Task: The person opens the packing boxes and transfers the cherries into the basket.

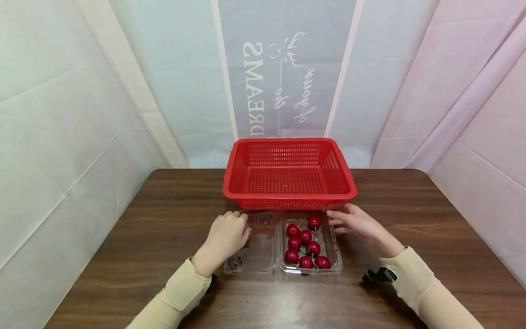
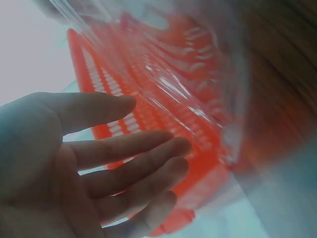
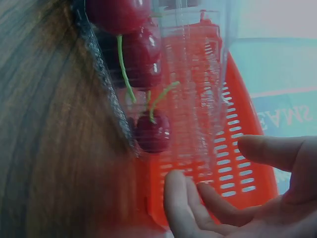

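Observation:
A clear plastic clamshell box lies unfolded on the table, its lid on the left. Several dark red cherries with green stems sit in the right half. My left hand is at the lid's outer left edge. The left wrist view shows that hand with its fingers extended and nothing between them; whether it touches the lid, I cannot tell. By the box's far right corner is my right hand, thumb and fingers apart. The right wrist view shows a gap between thumb and fingers, with a cherry nearby behind the plastic wall.
Directly behind the box stands a red perforated plastic basket, with nothing visible inside. The dark wooden table ends at fabric curtains at the back and sides. A black wrist strap shows at the right cuff.

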Available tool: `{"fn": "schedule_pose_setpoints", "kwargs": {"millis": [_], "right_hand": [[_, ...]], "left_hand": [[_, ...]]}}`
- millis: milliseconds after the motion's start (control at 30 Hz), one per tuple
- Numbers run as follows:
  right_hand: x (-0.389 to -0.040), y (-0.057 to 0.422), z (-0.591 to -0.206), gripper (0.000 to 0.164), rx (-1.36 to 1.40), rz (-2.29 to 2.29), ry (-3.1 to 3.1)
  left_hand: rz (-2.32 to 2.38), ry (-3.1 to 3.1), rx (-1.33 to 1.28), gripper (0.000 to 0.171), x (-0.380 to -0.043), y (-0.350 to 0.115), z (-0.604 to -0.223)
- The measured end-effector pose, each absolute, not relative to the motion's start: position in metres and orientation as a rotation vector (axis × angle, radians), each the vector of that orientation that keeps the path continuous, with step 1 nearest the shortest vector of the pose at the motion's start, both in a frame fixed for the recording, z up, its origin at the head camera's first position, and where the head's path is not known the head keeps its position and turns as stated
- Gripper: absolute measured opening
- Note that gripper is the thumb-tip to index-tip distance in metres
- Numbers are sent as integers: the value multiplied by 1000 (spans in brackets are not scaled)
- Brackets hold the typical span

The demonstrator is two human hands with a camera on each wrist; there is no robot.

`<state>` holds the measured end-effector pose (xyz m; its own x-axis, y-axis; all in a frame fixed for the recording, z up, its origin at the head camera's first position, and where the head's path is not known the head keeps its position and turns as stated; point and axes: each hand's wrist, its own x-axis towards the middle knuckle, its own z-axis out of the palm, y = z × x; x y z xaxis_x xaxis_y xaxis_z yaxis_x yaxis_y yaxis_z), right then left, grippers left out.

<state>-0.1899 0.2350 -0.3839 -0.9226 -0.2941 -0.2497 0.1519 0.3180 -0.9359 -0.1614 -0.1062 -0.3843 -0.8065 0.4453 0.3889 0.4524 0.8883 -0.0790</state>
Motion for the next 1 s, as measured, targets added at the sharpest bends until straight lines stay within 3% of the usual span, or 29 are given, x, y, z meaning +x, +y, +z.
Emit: {"fn": "schedule_pose_setpoints", "kwargs": {"millis": [1000], "right_hand": [[-165, 225, -357, 43, -293, -1264, 2720]], "left_hand": [[-161, -2590, -898, 12, -151, -53, -376]]}}
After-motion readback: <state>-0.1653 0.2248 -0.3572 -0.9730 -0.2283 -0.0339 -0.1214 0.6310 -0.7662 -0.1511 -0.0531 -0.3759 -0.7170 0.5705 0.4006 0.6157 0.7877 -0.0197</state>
